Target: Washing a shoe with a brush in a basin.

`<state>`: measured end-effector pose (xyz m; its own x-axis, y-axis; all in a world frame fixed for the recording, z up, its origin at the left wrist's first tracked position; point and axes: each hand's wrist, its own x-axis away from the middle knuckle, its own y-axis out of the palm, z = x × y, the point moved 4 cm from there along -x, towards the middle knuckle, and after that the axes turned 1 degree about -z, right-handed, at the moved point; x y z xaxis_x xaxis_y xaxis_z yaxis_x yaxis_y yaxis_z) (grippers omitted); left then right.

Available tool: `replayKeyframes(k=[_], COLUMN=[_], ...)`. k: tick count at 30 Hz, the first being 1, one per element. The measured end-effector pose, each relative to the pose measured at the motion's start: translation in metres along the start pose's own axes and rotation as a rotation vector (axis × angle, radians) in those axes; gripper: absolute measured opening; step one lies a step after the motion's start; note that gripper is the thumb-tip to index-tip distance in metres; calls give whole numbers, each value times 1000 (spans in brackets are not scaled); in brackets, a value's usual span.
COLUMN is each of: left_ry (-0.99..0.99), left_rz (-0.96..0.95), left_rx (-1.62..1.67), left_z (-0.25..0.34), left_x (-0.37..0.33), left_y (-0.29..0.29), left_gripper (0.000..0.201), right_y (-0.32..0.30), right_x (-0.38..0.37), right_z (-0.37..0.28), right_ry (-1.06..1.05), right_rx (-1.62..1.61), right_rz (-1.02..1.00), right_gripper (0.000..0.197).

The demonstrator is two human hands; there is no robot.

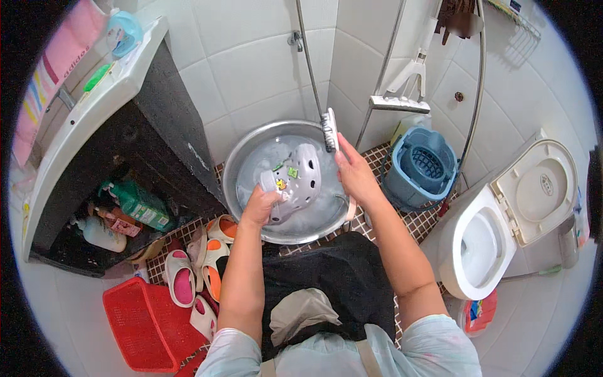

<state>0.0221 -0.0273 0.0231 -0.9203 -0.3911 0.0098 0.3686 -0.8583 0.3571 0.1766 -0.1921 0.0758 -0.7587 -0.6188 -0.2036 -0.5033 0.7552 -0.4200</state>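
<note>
You have the grey clog (308, 179) tilted in or just over the metal basin's (295, 238) cloudy water (254, 168); washing looks under way, with scrubbing and rinsing probably left. Your left hand (260, 205), arm extended, grips the clog's left edge. Farther out, your right hand (355, 173) hangs above the basin's right side, closed around a white brush (332, 130), bristles leftward, apart from the clog.

Two hands (261, 205) (358, 173), one clog (306, 188), one brush (330, 131)
One basin (300, 238), one bucket (402, 179), one mop (402, 103), one toilet (453, 257), one sink (125, 85), one red basket (133, 320), one towel (63, 69), one blue bottle (124, 34), one tap (295, 41).
</note>
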Motion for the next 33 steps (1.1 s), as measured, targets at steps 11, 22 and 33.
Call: replayKeyframes(k=[11,22,33], left_ry=[-43,361,245], left_rz=[-116,405,515], left_rx=[-310,-1111,-1386], left_z=[2,11,-6], left_x=[-6,11,7], left_y=[11,25,34], left_gripper=[44,89,86], right_y=[29,71,83], right_x=[3,11,27], right_z=[-4,32,10], right_ry=[212,414,277], right_rx=[131,-358,-496], right_rz=[-29,108,-87], right_gripper=[109,48,32])
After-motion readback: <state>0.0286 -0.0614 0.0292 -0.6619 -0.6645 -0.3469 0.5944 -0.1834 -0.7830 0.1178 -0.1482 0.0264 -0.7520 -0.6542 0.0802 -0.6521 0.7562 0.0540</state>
